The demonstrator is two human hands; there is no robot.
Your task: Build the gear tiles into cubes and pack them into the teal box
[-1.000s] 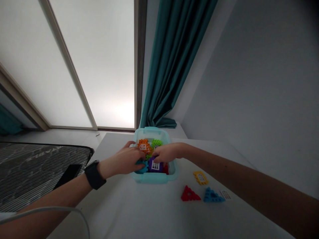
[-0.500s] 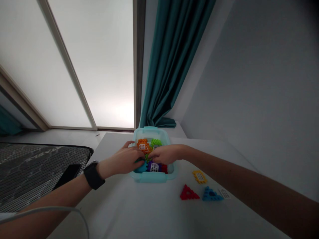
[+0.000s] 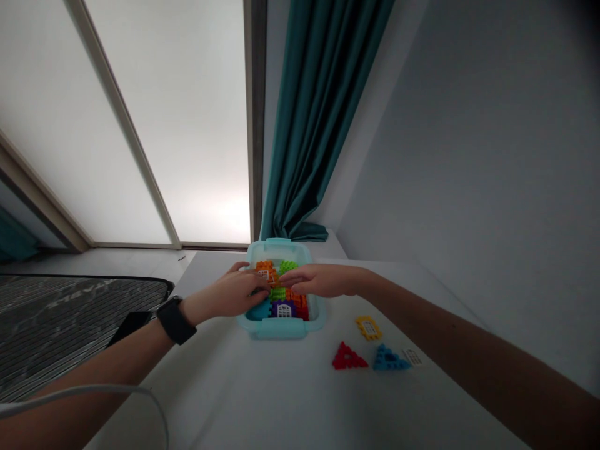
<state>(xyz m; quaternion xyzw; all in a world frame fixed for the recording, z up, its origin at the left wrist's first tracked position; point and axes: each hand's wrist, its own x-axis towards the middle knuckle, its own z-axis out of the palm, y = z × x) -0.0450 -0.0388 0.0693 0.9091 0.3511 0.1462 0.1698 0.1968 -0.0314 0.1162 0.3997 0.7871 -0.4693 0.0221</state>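
A pale turquoise plastic box [image 3: 281,329] holds toothed building blocks in several colours. My left hand [image 3: 237,292] reaches over its left rim, fingers apart and resting on or close above the blocks, gripping nothing that I can see. From the other side my right hand [image 3: 325,280] stretches over the box with its fingers extended, holding nothing visible. An orange block with a white window [image 3: 267,270] lies by the fingertips of both hands. Nearer me in the box are a purple block with a white window [image 3: 284,309] and a blue block [image 3: 259,310]. A green block [image 3: 287,267] is partly covered by my right hand.
On the white table [image 3: 262,387], right of the box, lie a yellow window block [image 3: 368,328], a red triangular block [image 3: 348,357], a blue triangular block [image 3: 390,358] and a white lattice piece [image 3: 412,357]. A pale cable [image 3: 94,389] crosses my left forearm. A teal curtain [image 3: 323,125] hangs behind.
My right hand has lifted out from among the blocks and its fingers have straightened, baring orange and green blocks beneath. My left hand stays near the left rim. The view has shifted slightly.
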